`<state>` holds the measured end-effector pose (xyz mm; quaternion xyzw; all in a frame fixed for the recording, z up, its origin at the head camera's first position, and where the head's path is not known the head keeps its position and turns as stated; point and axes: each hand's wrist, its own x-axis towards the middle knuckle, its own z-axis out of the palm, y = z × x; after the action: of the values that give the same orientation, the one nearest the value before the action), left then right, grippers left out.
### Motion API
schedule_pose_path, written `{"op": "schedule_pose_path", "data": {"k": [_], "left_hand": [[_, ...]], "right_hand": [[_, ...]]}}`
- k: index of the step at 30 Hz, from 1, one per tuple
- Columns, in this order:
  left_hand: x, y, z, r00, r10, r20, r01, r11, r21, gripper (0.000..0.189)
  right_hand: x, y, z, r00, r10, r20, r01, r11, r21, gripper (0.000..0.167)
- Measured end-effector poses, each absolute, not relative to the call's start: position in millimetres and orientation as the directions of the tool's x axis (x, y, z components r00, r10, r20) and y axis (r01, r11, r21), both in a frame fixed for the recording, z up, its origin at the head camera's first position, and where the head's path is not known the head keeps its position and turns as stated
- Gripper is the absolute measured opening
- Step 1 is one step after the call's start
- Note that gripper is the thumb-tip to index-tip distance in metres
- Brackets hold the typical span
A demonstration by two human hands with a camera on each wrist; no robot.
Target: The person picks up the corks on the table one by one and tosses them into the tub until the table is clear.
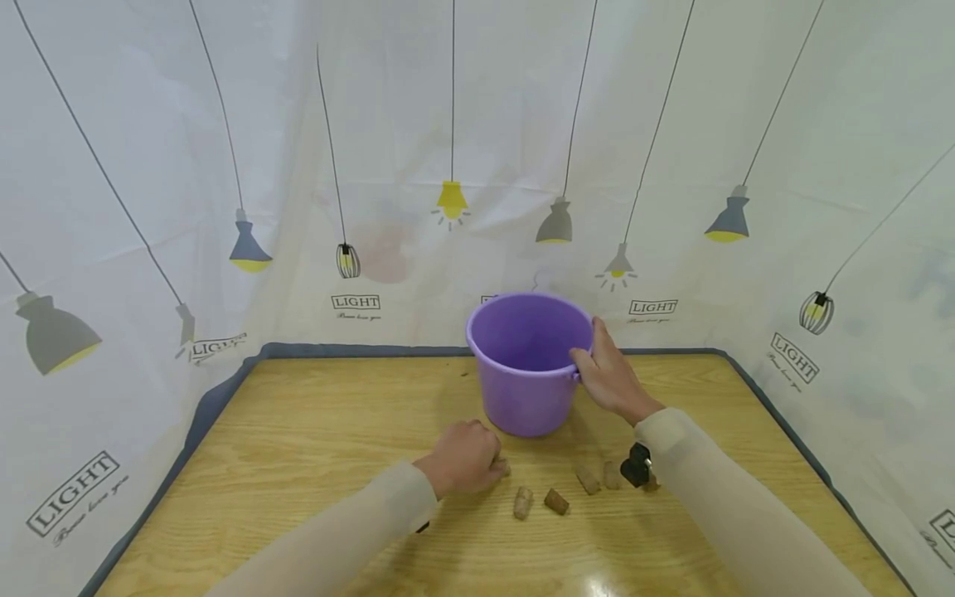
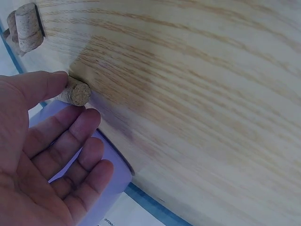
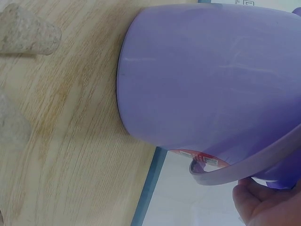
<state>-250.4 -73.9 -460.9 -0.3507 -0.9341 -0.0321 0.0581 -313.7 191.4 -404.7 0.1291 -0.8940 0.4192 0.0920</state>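
Note:
A purple bucket [image 1: 525,402] stands upright on the table, its inside partly visible. My right hand [image 1: 610,377] grips the bucket's rim on the right side, thumb over the edge; in the right wrist view the bucket's handle [image 3: 254,167] hangs down beside the fingers. Left of the bucket's base, my left hand [image 1: 464,458] is low over the table. Between its thumb and index finger it pinches a cork [image 2: 77,92], whose round end faces the left wrist camera. The other fingers are loosely bent below it.
Several loose corks lie on the wooden table [image 1: 336,414] in front of the bucket, among them a pale cork [image 1: 523,502] and a darker cork [image 1: 555,501]. Behind the table hangs a white curtain [image 1: 403,149] printed with lamps.

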Motion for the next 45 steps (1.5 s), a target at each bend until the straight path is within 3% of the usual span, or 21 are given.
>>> {"op": "schedule_pose_path", "data": {"k": [25, 38, 45], "left_hand": [[-253.2, -70.9, -468.9, -0.768, 0.638, 0.065, 0.638, 0.770, -0.014, 0.053], [-253.1, -77.4, -463.1, -0.727, 0.667, 0.164, 0.685, 0.720, 0.108, 0.053], [-253.0, -78.7, -452.5, -0.711, 0.667, 0.224, 0.699, 0.706, 0.116, 0.052]], "right_hand": [[-313.7, 191.4, -404.8, -0.947, -0.159, 0.278, -0.315, 0.608, -0.728, 0.078], [-313.9, 190.9, -405.3, -0.949, -0.154, 0.274, -0.310, 0.610, -0.729, 0.078], [-313.5, 190.5, -404.9, -0.949, -0.157, 0.275, -0.312, 0.612, -0.727, 0.077]]}}
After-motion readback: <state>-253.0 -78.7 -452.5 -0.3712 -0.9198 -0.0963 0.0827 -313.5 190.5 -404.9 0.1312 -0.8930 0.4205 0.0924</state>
